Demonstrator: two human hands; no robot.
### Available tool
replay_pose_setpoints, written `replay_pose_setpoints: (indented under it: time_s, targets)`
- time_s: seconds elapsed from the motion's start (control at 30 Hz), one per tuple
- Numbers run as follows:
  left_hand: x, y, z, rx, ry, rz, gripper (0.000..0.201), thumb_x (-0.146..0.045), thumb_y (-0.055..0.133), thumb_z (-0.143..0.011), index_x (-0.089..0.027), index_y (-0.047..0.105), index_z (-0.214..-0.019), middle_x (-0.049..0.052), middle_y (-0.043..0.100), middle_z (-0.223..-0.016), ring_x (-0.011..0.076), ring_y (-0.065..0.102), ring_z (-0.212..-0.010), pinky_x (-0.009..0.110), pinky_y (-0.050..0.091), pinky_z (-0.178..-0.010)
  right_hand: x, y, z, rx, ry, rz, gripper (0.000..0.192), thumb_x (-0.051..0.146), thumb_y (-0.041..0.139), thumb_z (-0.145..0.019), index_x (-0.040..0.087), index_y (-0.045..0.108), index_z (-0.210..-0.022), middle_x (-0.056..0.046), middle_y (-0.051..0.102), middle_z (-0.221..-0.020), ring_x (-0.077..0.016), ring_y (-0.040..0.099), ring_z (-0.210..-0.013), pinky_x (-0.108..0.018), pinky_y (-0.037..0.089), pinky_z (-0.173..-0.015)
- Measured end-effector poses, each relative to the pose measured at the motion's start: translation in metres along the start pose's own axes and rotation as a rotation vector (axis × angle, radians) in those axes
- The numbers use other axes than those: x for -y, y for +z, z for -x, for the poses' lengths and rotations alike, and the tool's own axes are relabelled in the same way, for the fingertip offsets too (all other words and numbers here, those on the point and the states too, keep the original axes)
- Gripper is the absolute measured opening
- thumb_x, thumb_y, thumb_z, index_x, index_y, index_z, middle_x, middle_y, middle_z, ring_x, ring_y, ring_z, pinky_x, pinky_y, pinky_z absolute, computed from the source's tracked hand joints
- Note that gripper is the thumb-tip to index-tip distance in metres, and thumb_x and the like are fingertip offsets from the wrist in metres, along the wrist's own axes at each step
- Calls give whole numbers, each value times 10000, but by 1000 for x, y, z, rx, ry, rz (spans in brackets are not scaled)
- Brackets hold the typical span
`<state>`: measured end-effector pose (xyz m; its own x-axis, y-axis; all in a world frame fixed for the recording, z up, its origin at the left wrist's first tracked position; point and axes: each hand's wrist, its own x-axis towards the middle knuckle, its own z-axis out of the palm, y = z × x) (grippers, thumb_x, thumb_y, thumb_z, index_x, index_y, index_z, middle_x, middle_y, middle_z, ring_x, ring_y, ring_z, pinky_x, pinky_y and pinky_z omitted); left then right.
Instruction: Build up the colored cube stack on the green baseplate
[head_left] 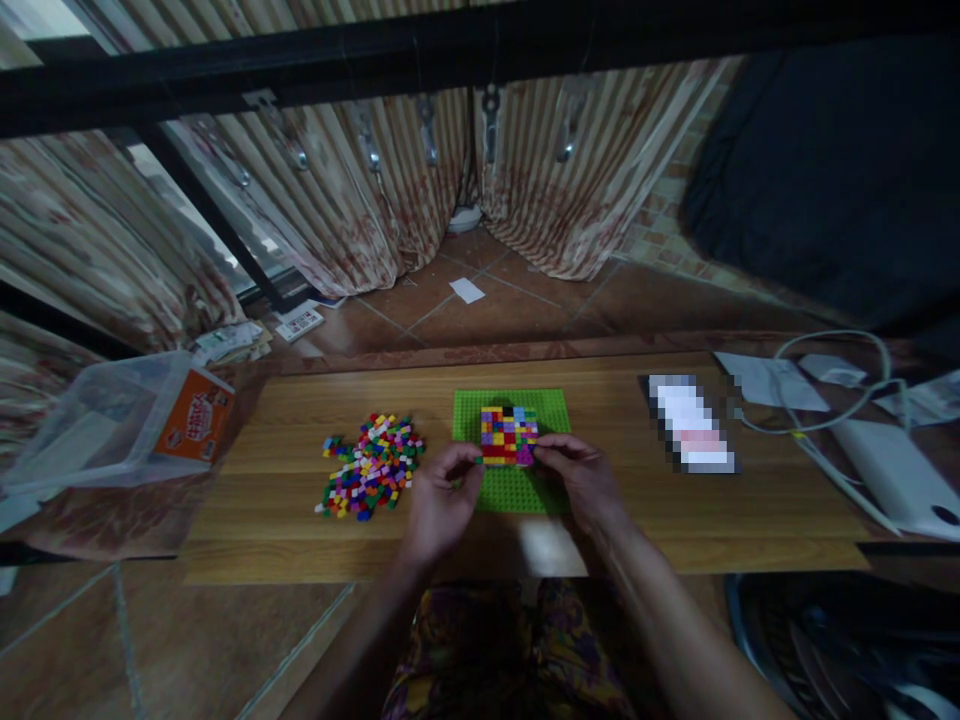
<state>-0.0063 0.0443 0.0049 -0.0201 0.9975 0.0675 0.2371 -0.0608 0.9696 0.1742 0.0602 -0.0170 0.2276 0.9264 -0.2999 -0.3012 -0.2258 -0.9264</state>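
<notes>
A green studded baseplate (517,492) lies on the wooden table, bearing a closely packed patch of multicoloured toy bricks (504,428). My left hand (444,492) is at the patch's lower left corner, thumb and forefinger pinching a small green brick (478,460). On the other side, my right hand (583,474) has its fingertips closed at the patch's lower right corner, on a purple brick (525,455). Whether that brick is pressed down on the plate cannot be made out. A loose heap of small coloured bricks (375,465) spreads to the left of my left hand.
The wooden table (262,510) carries a phone-like device (691,425), its screen blurred, on the right. White cables (832,340) and a white box-shaped thing (900,470) lie beyond the table's right end. A clear plastic bin (97,420) with an orange label stands at the left.
</notes>
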Motion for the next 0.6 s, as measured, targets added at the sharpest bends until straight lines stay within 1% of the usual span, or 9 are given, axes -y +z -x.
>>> replay_pose_setpoints:
  time_s: [0.17,0.27,0.43,0.6]
  targets:
    - [-9,10,-9,0,134,-214,132,-193,573,-843,-207,684,-913,14,709,-870,146,657,-790,265,512,-758,-5,-7,-1,40,-6,-60,240,345,871,-544,229,739,-707,30,676,-674,-102,580,-609,-244,491,-593]
    - [-11,13,-10,43,196,-322,161,-171,551,-870,-220,687,-942,21,719,-922,158,666,-853,283,509,-808,-9,-10,-1,31,5,-93,236,353,869,-561,230,738,-714,37,671,-679,-88,574,-606,-235,487,-610]
    - [-9,15,-12,65,228,-431,175,-172,524,-897,-231,686,-926,25,716,-954,161,661,-893,282,506,-824,-12,-12,-3,31,-1,-61,257,390,854,-573,212,731,-712,23,662,-653,-102,562,-574,-252,481,-582]
    - [-2,16,-12,32,258,-504,189,-208,559,-890,-243,674,-1036,30,723,-953,177,664,-884,303,512,-835,-13,-13,-4,33,2,-81,267,403,852,-568,218,722,-711,29,655,-640,-103,567,-565,-258,494,-592]
